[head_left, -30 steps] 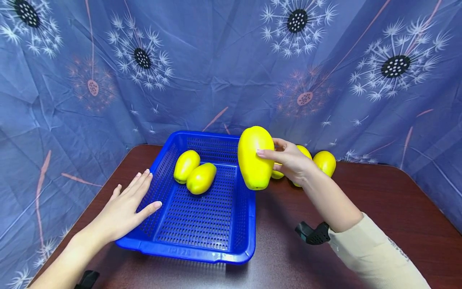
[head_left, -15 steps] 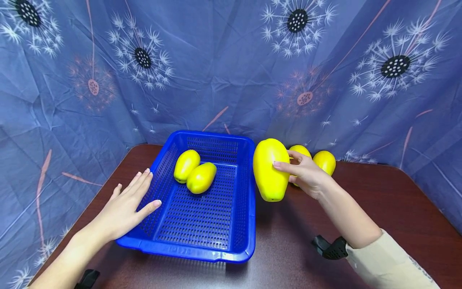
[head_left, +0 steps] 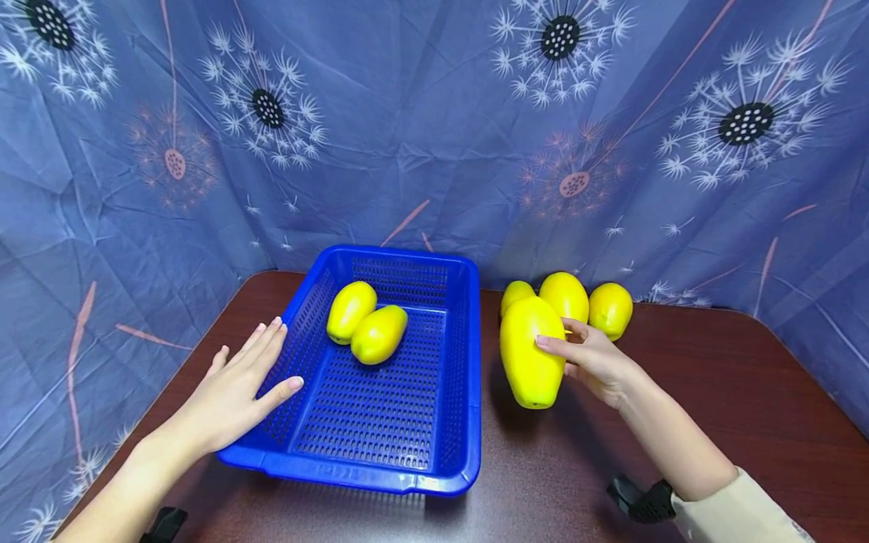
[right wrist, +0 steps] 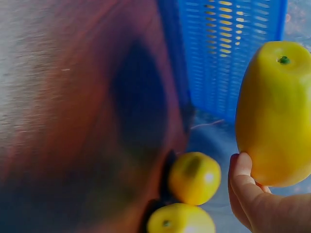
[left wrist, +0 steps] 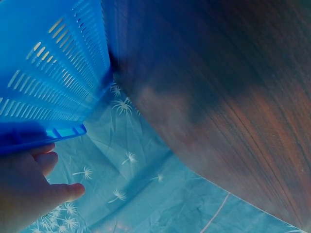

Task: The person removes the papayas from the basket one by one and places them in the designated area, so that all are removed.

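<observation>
My right hand (head_left: 597, 362) grips a large yellow papaya (head_left: 531, 354) between thumb and fingers, tilted above the table just right of the basket. In the right wrist view the papaya (right wrist: 279, 116) shows its small green stem end, with my fingers (right wrist: 243, 174) at its lower side. My left hand (head_left: 234, 396) rests on the left rim of a blue perforated plastic basket (head_left: 346, 475), fingers straight and thumb spread over the inside. Two papayas, one farther back (head_left: 351, 311) and one nearer (head_left: 379, 335), lie touching in the basket. The left wrist view shows the basket's outer wall (left wrist: 53, 73).
Three more yellow papayas stand on the brown table (head_left: 733, 377) behind my right hand: a left one (head_left: 517, 294), partly hidden, a middle one (head_left: 565, 296) and a right one (head_left: 611, 311). A blue dandelion-patterned cloth (head_left: 421, 151) hangs behind the table.
My right hand has carried the papaya rightward and down, from over the basket's right rim to beside the basket. The left hand and the basket have stayed put.
</observation>
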Demonstrator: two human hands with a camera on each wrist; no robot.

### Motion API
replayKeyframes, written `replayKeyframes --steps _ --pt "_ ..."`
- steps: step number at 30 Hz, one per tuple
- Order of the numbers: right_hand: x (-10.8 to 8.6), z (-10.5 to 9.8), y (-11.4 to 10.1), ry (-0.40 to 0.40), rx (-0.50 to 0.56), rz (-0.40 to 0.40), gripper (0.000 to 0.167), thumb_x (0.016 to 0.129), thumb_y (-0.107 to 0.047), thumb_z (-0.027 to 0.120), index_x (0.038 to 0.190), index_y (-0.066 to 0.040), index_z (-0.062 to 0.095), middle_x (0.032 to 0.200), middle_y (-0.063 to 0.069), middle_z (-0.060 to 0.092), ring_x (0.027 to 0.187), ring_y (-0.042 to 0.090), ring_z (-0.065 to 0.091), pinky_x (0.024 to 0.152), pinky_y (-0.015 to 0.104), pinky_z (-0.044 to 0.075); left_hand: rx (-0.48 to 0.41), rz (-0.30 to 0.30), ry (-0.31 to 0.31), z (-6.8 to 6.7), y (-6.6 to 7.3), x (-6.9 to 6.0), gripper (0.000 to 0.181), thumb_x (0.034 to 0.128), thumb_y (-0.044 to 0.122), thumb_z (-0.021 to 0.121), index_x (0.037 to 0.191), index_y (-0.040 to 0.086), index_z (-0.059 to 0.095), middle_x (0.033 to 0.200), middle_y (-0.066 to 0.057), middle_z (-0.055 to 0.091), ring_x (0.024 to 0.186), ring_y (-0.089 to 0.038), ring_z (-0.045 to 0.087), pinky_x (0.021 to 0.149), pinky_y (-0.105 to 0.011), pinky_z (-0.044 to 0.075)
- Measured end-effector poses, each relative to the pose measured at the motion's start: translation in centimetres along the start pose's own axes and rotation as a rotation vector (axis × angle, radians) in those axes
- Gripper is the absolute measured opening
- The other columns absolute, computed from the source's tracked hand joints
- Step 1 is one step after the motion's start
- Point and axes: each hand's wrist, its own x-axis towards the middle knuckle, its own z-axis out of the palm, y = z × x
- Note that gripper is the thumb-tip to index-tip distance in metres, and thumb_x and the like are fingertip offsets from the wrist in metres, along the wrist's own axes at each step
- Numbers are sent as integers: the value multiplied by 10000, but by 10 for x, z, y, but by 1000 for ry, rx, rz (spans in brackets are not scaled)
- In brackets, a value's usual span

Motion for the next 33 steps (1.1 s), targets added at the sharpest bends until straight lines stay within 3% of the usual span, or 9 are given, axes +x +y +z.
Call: replayKeyframes --steps 11,19,33 --pt "1 -9 36 1 -63 16 744 881 -230 636 1391 102 208 1084 37 542 902 119 603 824 280 475 -5 0 -8 1 1 -1 775 938 496 461 1473 3 194 1544 -152 131 1410 -336 84 1024 -669 34" --pt "9 -11 47 14 -87 57 766 880 -253 638 1409 89 202 1128 73 549 914 129 598 840 290 462 -2 0 -7 0 0 0 771 939 481 471 1474 2 190 1547 -149 116 1415 -324 59 1023 -670 25" --pt "24 -15 50 18 -64 78 784 893 -267 626 1417 106 179 967 3 619 856 123 608 775 285 497 5 1 -8 -1 0 0 772 940 488 464 1473 1 192 1546 -149 120 1413 -327 71 1027 -666 30"
